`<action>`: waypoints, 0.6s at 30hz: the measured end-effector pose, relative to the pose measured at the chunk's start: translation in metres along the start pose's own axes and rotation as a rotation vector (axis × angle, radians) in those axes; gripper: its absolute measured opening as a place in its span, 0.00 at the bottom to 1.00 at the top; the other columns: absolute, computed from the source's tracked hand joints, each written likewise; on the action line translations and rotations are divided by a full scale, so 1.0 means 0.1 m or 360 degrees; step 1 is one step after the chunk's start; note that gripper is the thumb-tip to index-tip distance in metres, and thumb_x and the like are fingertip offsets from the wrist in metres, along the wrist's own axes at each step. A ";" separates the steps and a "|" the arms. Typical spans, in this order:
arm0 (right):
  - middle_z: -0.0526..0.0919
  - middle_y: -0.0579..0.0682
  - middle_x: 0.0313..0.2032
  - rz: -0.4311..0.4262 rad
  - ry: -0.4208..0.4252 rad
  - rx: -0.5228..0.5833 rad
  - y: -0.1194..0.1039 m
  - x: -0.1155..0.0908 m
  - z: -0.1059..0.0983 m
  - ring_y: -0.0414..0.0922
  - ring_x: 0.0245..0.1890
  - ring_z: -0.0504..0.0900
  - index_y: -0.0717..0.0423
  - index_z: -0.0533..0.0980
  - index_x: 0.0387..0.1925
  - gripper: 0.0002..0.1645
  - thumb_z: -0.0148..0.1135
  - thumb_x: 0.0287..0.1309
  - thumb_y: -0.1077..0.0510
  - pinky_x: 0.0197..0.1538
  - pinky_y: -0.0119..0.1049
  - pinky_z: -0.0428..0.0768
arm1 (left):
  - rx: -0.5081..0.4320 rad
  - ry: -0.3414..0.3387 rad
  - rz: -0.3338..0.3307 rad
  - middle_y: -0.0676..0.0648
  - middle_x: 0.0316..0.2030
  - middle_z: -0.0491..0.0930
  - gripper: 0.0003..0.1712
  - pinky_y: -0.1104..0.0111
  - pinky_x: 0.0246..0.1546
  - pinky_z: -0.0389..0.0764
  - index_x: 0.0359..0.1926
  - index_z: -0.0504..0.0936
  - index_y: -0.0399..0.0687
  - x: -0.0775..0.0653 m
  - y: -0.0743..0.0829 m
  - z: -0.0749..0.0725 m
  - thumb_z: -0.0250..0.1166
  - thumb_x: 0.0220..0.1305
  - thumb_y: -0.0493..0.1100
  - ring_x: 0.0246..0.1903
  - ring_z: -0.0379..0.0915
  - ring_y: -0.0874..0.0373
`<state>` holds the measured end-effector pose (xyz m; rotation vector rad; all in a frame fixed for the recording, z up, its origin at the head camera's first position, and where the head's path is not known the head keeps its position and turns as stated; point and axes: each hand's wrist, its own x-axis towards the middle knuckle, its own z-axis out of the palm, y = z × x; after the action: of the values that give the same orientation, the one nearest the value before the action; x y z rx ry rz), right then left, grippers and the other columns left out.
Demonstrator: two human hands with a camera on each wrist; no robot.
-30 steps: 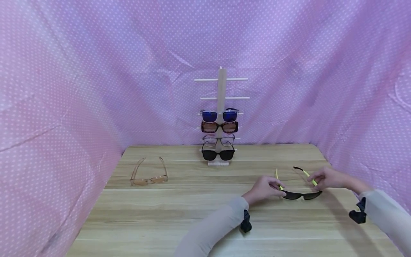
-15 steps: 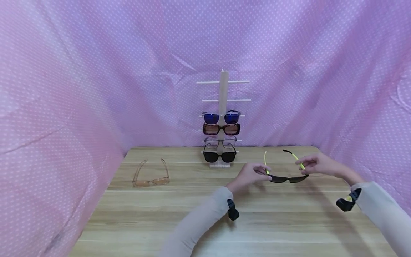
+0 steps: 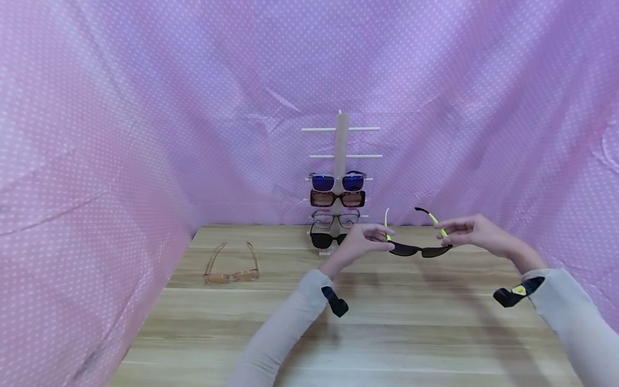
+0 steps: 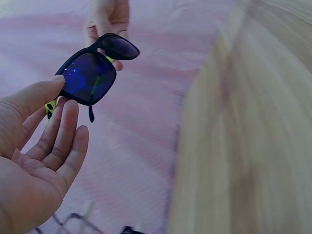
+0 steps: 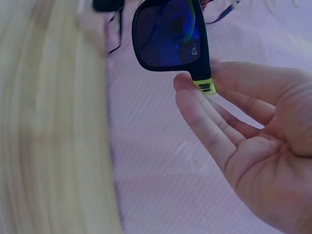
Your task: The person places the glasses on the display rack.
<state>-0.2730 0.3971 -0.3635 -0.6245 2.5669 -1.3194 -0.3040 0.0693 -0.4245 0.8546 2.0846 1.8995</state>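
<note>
Dark-lensed sunglasses [image 3: 405, 249] with black front and yellow temples are held up between both hands, temples unfolded and pointing away. My left hand [image 3: 359, 244] pinches the left hinge end, thumb on the front's corner, as the left wrist view shows the sunglasses [image 4: 87, 78] close up. The right hand [image 3: 476, 235] pinches the other yellow temple near its hinge; in the right wrist view the temple's yellow end [image 5: 205, 87] sits between thumb and fingers. Just left of the sunglasses stands an eyewear rack [image 3: 341, 137] with several pairs on its lower rods, its lowest pair partly behind my left hand.
Clear peach-framed glasses [image 3: 232, 277] lie unfolded on the left of the wooden table [image 3: 217, 333]. Two upper rods of the rack, including the top rod [image 3: 365, 129], carry nothing. A pink dotted curtain [image 3: 242, 64] hangs behind and along both sides.
Both hands have lifted the sunglasses off the table and carried them left and away from the body, closer to the rack. The head view has shifted slightly.
</note>
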 end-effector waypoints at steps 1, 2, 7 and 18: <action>0.90 0.43 0.44 -0.0001 0.0015 0.0021 -0.03 0.01 0.00 0.37 0.44 0.88 0.59 0.78 0.60 0.22 0.65 0.66 0.63 0.47 0.32 0.86 | 0.0010 -0.0006 0.0003 0.52 0.36 0.85 0.19 0.75 0.39 0.81 0.52 0.87 0.44 0.00 0.04 -0.04 0.76 0.59 0.40 0.37 0.80 0.67; 0.90 0.43 0.44 -0.0006 0.0033 0.0040 -0.07 0.02 0.01 0.37 0.44 0.88 0.60 0.78 0.61 0.22 0.66 0.66 0.63 0.47 0.33 0.86 | 0.0022 -0.0009 0.0010 0.52 0.37 0.85 0.19 0.74 0.40 0.81 0.53 0.87 0.44 -0.01 0.09 -0.07 0.76 0.60 0.40 0.38 0.80 0.66; 0.90 0.43 0.43 -0.0080 0.0086 0.0082 -0.21 0.11 0.02 0.38 0.43 0.89 0.69 0.74 0.63 0.25 0.64 0.67 0.64 0.48 0.30 0.85 | 0.0056 -0.0011 0.0038 0.52 0.38 0.85 0.21 0.74 0.42 0.81 0.55 0.86 0.44 -0.03 0.29 -0.26 0.75 0.60 0.41 0.39 0.81 0.65; 0.90 0.43 0.48 -0.0090 0.0164 0.0533 -0.57 0.23 0.06 0.36 0.50 0.87 0.57 0.76 0.65 0.23 0.60 0.71 0.65 0.51 0.30 0.84 | 0.0011 0.0042 0.0062 0.55 0.36 0.84 0.20 0.72 0.40 0.82 0.55 0.86 0.47 -0.12 0.66 -0.57 0.74 0.61 0.40 0.39 0.80 0.63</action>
<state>-0.2757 0.3534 -0.3204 -0.5810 2.3357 -1.7904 -0.3049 0.0153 -0.3551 0.8831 2.1054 1.9345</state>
